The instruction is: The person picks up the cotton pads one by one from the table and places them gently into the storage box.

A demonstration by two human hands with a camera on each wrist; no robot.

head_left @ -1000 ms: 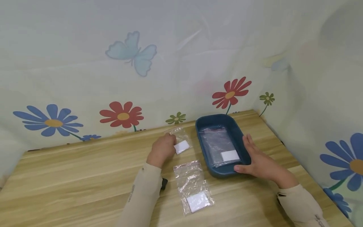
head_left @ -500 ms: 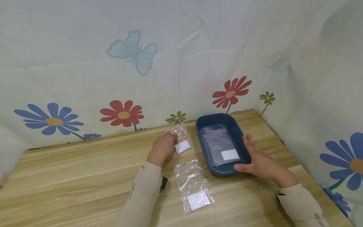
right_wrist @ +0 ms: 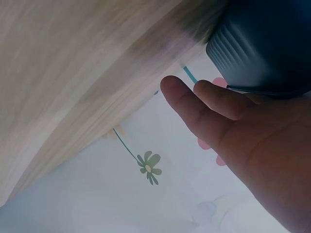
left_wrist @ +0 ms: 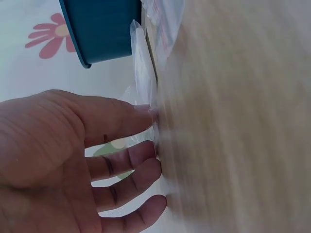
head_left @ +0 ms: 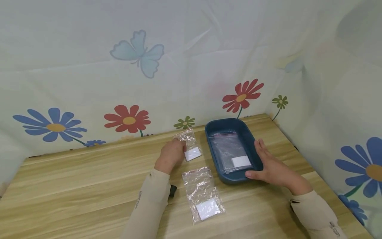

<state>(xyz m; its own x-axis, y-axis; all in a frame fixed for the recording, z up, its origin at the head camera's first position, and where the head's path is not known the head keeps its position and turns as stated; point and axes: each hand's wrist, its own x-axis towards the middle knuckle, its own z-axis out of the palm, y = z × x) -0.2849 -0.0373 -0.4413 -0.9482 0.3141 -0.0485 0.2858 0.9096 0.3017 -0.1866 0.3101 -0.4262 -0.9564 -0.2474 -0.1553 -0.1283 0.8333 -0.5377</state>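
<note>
A: State of the blue tray [head_left: 234,181]?
B: Near right corner is gripped by the right hand [head_left: 276,171], thumb over the rim; presumably it's being steadied. The inner bag [head_left: 228,149] is laid flat in it, white insert [head_left: 241,161] at the near end.
A: Left hand [head_left: 170,156]?
B: The far bag [head_left: 190,142], just left of the tray, is touched by it, fingertips down on the table [head_left: 89,199]. Whether film is pinched can't be told. Edge probably favoured because flat film is caught more easily there.
A: Near bag [head_left: 203,194]?
B: Left of the tray's near end, left flat, untouched by either hand.
</note>
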